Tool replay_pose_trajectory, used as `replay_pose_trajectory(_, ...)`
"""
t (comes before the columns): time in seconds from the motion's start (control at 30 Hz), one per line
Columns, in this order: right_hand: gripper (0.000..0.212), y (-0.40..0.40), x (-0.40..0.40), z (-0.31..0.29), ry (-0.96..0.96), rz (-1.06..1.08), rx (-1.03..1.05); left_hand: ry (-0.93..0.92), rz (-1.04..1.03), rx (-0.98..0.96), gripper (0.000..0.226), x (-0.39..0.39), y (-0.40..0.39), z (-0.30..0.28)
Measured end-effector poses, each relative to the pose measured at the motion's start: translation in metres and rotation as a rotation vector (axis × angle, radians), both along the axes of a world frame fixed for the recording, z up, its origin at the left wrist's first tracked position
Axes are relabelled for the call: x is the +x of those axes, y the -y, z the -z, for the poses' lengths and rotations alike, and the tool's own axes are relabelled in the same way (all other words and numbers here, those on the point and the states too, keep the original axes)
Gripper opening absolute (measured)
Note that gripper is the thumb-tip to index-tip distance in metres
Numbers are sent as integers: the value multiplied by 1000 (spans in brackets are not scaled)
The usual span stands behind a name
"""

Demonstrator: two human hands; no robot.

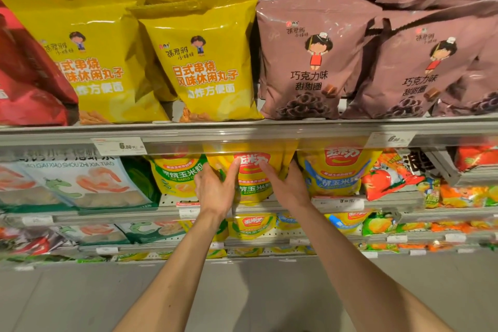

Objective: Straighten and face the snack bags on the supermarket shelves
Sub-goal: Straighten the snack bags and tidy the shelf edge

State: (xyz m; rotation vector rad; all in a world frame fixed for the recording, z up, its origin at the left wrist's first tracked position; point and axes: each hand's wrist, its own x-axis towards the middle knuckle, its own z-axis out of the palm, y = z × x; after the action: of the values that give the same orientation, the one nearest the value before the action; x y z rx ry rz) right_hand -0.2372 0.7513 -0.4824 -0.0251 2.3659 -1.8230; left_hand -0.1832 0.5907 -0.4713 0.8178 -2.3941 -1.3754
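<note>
Best squared by its edges and drawn to the shelf lip (label forward): glossy yellow corn-snack bag (pixel 252 178) on second shelf, gripped by left hand (pixel 215 191) and right hand (pixel 287 187).

A supermarket snack aisle, seen facing the shelving. Tiered metal shelves (pixel 269 127) carry rows of identical packaged goods set front-out: yellow snack bags (pixel 207 62) and mauve chocolate-ring bags (pixel 310 62) on the upper tier, yellow corn-snack bags (pixel 339 170) and shrimp-stick bags (pixel 89 183) on the tier below, with further tiers of similar packets beneath. Printed price tags (pixel 120 145) sit in the clear strip along each shelf edge, one reading about 6.60. A plain grey floor (pixel 67 299) runs along the foot of the shelving.
</note>
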Motion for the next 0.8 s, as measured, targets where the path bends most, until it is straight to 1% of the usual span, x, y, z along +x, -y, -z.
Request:
replay_pose_trajectory(0.03,32,-1,1,3,-7,3,2,-27,10,24,56,1,0,0)
replay_pose_trajectory(0.1,46,-4,3,14,21,-5,25,-104,51,124,58,3,1,0)
replay_pose_trajectory(0.13,54,-5,4,19,44,-8,37,-126,79,178,63,4,1,2)
replay_pose_trajectory(0.2,64,-5,6,24,72,-15,47,-145,120,238,72,7,1,7)
replay_pose_trajectory(0.27,62,-5,5,24,86,-12,47,-98,127,225,84,6,3,12)
replay_pose_trajectory(0.33,48,-5,3,20,87,2,38,-21,121,178,102,1,7,12)
replay_pose_trajectory(0.37,42,-5,2,18,89,2,43,-1,121,158,107,-1,10,12)
replay_pose_trajectory(0.4,39,-5,2,17,97,0,48,6,128,153,106,-3,11,12)
replay_pose_trajectory(0.5,41,-7,2,15,107,-7,60,8,172,184,82,-4,15,10)
replay_pose_trajectory(0.63,44,-12,1,13,159,-35,76,19,239,218,62,-2,19,13)
replay_pose_trajectory(0.73,51,-18,2,13,152,-58,64,32,237,191,36,3,21,9)
replay_pose_trajectory(0.8,52,-22,5,13,141,-69,55,23,219,210,35,6,22,5)
